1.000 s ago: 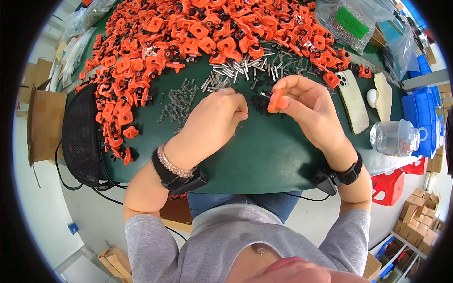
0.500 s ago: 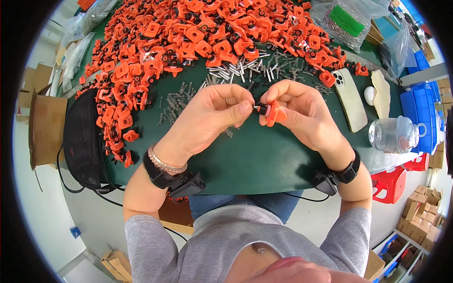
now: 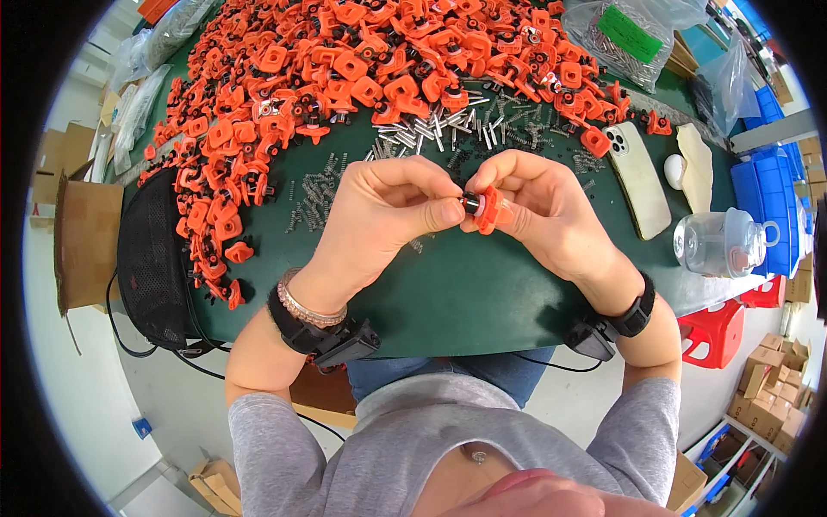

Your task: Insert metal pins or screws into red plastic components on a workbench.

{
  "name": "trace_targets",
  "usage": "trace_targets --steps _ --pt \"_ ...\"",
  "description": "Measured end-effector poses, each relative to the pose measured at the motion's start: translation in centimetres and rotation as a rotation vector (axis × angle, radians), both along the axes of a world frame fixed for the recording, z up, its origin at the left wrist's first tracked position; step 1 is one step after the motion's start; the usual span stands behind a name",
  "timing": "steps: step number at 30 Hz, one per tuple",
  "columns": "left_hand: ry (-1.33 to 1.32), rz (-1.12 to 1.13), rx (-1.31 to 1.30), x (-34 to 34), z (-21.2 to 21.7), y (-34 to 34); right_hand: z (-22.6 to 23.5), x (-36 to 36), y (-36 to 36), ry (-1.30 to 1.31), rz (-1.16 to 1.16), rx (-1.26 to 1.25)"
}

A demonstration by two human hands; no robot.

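Between my hands, over the green table (image 3: 465, 302), is an orange plastic part with a black tip (image 3: 488, 211). My right hand (image 3: 551, 215) pinches its orange body between thumb and fingers. My left hand (image 3: 388, 215) is closed, thumb against fingertips, right beside the black end; whether something small sits in that pinch is hidden. Beyond the hands lie silver metal pins (image 3: 422, 132) in a loose heap. Small coil springs (image 3: 314, 202) are scattered past my left hand, with more springs (image 3: 525, 129) to the right of the pins.
A large pile of orange and black parts (image 3: 353, 67) covers the far table and runs down the left. A phone (image 3: 637, 181), a white round object (image 3: 674, 172) and a clear jug (image 3: 719, 245) stand at right. A black mesh bag (image 3: 155, 258) is at the left edge.
My left fingers have come closer against the black end of the orange part, and the thin metal tip seen before is now covered. The part has shifted slightly left.
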State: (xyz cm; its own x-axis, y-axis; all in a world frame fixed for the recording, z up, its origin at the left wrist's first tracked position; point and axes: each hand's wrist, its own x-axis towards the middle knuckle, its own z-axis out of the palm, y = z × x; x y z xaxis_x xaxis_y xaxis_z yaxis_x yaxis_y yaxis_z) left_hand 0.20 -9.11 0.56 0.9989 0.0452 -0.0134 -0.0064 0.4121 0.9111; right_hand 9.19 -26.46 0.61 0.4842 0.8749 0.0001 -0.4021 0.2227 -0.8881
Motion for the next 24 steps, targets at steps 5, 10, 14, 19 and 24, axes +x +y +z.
trace_targets --steps 5,10,14,19,24 --pt "-0.081 -0.023 0.229 -0.4 0.6 0.0 -0.1 0.0 -0.1 -0.032 -0.001 -0.019" --pt "-0.107 0.027 0.412 -1.5 1.6 -0.2 -0.3 -0.5 0.1 -0.006 0.051 0.0" --pt "-0.17 0.079 0.532 -2.6 2.5 -0.7 -0.9 -1.3 0.2 -0.053 0.007 -0.003" --pt "-0.159 0.157 0.686 -8.1 4.1 -0.2 0.2 -2.5 0.2 -0.118 0.132 -0.048" --pt "0.222 0.175 0.665 -17.3 3.3 1.3 -1.0 -1.6 0.6 -0.224 0.109 -0.075"
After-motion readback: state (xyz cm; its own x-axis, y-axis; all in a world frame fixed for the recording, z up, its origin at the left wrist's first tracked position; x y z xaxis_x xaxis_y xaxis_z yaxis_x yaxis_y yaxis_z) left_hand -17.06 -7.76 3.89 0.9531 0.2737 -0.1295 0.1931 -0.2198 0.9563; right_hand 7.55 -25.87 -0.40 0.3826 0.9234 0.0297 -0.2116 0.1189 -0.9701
